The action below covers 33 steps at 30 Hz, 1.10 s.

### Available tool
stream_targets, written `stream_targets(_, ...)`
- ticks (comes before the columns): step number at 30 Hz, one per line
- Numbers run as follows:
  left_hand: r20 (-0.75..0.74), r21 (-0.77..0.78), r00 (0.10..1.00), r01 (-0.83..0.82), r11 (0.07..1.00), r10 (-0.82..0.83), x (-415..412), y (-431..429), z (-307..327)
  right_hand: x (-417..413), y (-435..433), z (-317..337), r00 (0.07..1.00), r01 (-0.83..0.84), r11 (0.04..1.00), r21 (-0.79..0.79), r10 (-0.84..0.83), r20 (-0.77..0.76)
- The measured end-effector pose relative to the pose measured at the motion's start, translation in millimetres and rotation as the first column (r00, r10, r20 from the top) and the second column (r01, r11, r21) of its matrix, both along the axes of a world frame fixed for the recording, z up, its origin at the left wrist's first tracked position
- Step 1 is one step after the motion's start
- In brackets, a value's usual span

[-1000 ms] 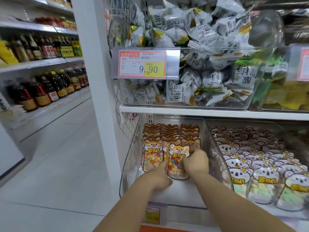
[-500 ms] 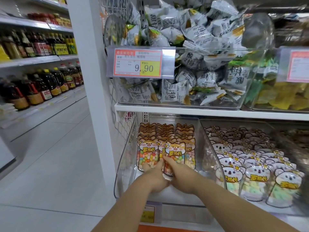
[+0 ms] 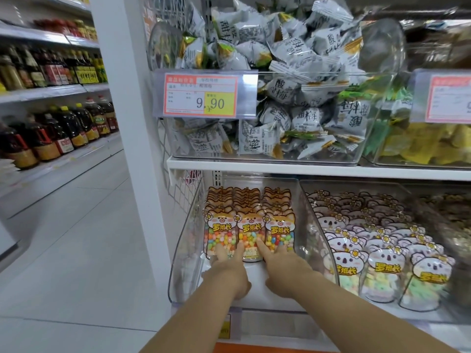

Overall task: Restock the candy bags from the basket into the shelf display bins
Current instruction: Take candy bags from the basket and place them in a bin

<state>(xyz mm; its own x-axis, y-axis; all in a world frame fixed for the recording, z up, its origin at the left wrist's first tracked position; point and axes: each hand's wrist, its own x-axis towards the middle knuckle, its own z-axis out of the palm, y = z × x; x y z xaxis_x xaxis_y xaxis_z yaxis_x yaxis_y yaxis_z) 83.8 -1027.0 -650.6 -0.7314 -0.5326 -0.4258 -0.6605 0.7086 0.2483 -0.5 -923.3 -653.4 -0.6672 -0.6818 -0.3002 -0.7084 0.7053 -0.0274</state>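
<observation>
Candy bags (image 3: 251, 233) fill the bin (image 3: 184, 263) toward twelve o'clock; room is likely left at six. Left hand (image 3: 226, 272) and right hand (image 3: 285, 271) press the front bags with straight fingers, gripping nothing.

At six o'clock, two hands, left hand (image 3: 227, 275) and right hand (image 3: 286, 272), plus three columns of fox candy bags (image 3: 251, 235); three front koala bags (image 3: 387, 273) at four o'clock; two price tags (image 3: 201, 98) at eleven and two o'clock.
</observation>
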Motion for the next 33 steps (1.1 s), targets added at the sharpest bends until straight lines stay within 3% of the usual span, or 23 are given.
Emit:
stream_targets(4, 0.011, -0.106, 0.999, 0.046, 0.993, -0.045, -7.2, -1.3, -4.6, -0.6, -4.5, -4.3, 0.999, 0.000, 1.000, -0.011, 0.001, 0.044)
stream_targets(10, 0.193, -0.251, 0.978, 0.124, 0.960, -0.076, -12.5, -6.3, -7.5, -8.3, -6.1, -2.6, 0.998, -0.038, 0.999, 0.012, 0.037, 0.053)
stream_targets(16, 0.292, -0.316, 0.953, 0.173, 0.933, -0.078, -9.8, -11.9, -3.2, -4.6, -5.3, -1.3, 0.998, -0.050, 0.997, 0.064, 0.053, -0.045)
stream_targets(22, 0.293, -0.340, 0.953, 0.185, 0.922, -0.083, -6.1, -16.3, 1.5, -2.6, -7.2, 1.8, 0.991, -0.035, 0.996, 0.084, 0.045, -0.129)
stream_targets(27, 0.276, -0.408, 0.954, 0.228, 0.884, -0.118, -1.8, -15.7, -4.3, -8.1, -9.9, 6.6, 0.994, -0.049, 0.991, -0.125, 0.035, -0.108)
stream_targets(30, 0.235, -0.419, 0.961, 0.236, 0.877, -0.146, 0.2, -16.9, -4.1, -9.9, -22.1, 15.4, 0.979, -0.164, 0.957, -0.237, 0.128, -0.161)
stream_targets(33, 0.102, -0.439, 0.977, 0.211, 0.873, -0.185, 3.7, -18.8, -2.6, -9.1, -32.5, 16.5, 0.946, -0.310, 0.928, -0.208, 0.279, -0.166)
